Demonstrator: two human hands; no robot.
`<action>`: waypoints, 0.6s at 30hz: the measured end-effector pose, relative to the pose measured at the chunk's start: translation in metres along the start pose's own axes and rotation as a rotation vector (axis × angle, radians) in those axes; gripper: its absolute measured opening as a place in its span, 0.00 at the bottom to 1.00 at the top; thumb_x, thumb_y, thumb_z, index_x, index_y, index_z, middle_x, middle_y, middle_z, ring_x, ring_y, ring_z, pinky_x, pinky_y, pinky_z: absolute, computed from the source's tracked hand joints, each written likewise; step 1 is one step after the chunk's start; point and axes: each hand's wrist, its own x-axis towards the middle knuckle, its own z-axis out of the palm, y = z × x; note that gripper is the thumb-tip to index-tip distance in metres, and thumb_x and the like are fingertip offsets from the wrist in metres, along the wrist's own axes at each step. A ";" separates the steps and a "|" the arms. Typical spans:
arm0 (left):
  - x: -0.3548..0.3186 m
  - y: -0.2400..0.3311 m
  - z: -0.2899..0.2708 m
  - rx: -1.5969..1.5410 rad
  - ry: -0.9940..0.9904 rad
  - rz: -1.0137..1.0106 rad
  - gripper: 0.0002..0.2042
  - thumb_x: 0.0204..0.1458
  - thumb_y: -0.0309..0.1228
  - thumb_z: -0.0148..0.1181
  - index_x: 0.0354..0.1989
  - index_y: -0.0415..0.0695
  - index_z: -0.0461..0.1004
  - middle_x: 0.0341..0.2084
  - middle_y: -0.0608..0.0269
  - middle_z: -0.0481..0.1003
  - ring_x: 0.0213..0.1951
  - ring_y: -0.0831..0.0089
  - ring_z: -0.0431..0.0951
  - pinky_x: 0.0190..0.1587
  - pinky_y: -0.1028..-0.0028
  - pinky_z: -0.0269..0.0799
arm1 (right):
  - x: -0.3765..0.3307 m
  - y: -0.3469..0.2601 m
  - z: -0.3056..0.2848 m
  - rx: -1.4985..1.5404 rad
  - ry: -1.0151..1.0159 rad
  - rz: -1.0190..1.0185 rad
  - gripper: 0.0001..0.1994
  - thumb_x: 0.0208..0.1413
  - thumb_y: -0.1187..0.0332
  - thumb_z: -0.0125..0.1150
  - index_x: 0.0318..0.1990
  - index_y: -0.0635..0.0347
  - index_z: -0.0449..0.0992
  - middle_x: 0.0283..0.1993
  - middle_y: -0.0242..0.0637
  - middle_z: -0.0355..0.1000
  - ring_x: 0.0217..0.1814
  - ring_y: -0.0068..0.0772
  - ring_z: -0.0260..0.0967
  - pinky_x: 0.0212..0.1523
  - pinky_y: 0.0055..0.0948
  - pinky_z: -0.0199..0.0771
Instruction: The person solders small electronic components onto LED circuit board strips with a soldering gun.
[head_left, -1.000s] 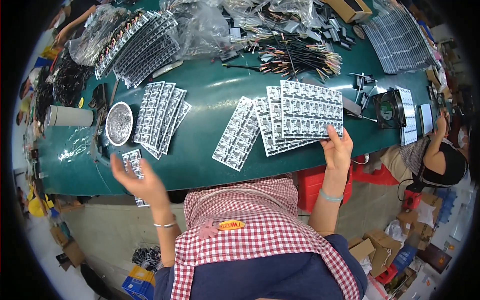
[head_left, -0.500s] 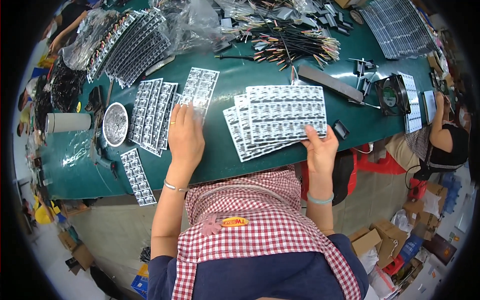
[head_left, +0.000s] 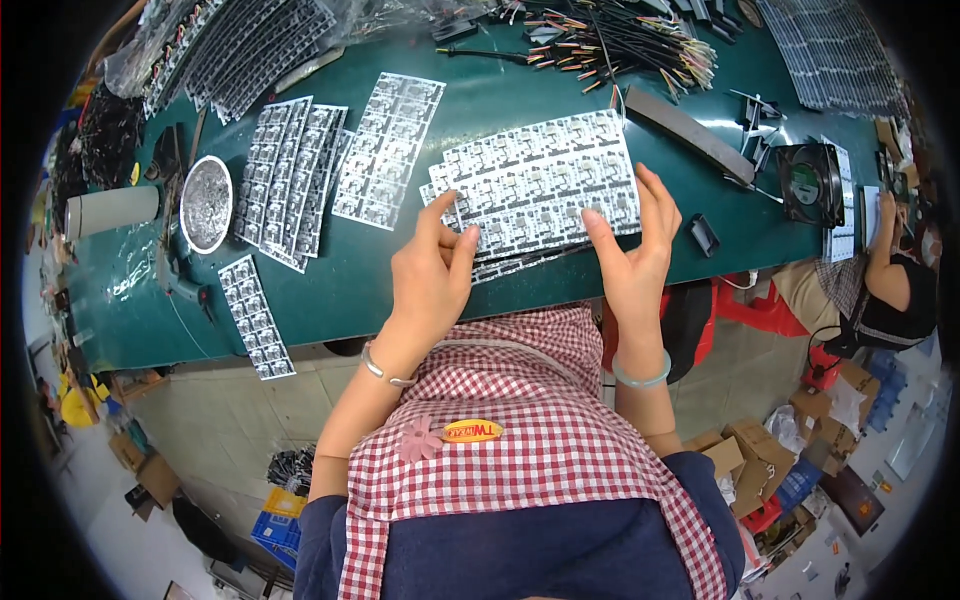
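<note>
A stack of white-and-black circuit board panels point(head_left: 545, 180) lies tilted before me, its sheets slightly fanned at the lower left. My left hand point(head_left: 432, 270) grips its left edge with thumb and bent fingers. At the opposite end, my right hand point(head_left: 637, 240) has its thumb on the top panel and its fingers along the right edge. Left of the stack, a single circuit board panel point(head_left: 388, 150) lies flat on the green table. Further left are several overlapping panels point(head_left: 290, 180), and a narrow panel strip point(head_left: 257, 315) reaches over the table's near edge.
A silvery bowl point(head_left: 207, 205) and a pale cylinder point(head_left: 112, 210) stand at the left. Bundled black wires point(head_left: 620, 45) lie at the back. On the right are a grey bar point(head_left: 690, 135), a black fan point(head_left: 808, 185) and a small black part point(head_left: 704, 237). Another person point(head_left: 890, 300) sits far right.
My left hand has left the single panel and moved right onto the stack. The stack has turned and its sheets are closer together. My right hand now holds its right edge.
</note>
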 end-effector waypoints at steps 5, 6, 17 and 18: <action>-0.003 -0.005 0.002 -0.055 0.104 -0.139 0.20 0.55 0.33 0.62 0.54 0.36 0.69 0.20 0.60 0.73 0.20 0.74 0.73 0.26 0.73 0.69 | 0.005 0.006 0.013 -0.035 -0.046 -0.061 0.28 0.50 0.64 0.68 0.56 0.69 0.68 0.64 0.52 0.57 0.67 0.55 0.49 0.65 0.48 0.50; -0.004 -0.005 0.001 0.003 0.114 -0.140 0.20 0.55 0.34 0.62 0.54 0.37 0.69 0.21 0.59 0.74 0.20 0.73 0.73 0.27 0.73 0.69 | 0.002 0.011 0.017 -0.063 -0.061 -0.052 0.29 0.51 0.63 0.68 0.56 0.71 0.67 0.63 0.52 0.57 0.66 0.55 0.49 0.65 0.49 0.49; -0.003 0.000 0.001 0.162 0.153 -0.146 0.20 0.55 0.37 0.63 0.51 0.37 0.71 0.25 0.55 0.75 0.19 0.72 0.70 0.28 0.70 0.70 | -0.001 0.017 0.026 -0.062 0.002 -0.115 0.27 0.53 0.67 0.64 0.58 0.71 0.64 0.62 0.48 0.59 0.65 0.50 0.52 0.64 0.46 0.50; -0.003 -0.002 0.002 0.077 0.155 -0.141 0.19 0.55 0.35 0.63 0.50 0.36 0.71 0.26 0.56 0.75 0.19 0.74 0.70 0.28 0.72 0.70 | 0.002 0.015 0.026 0.008 0.006 -0.123 0.27 0.53 0.68 0.63 0.58 0.71 0.63 0.61 0.48 0.60 0.65 0.50 0.53 0.65 0.46 0.50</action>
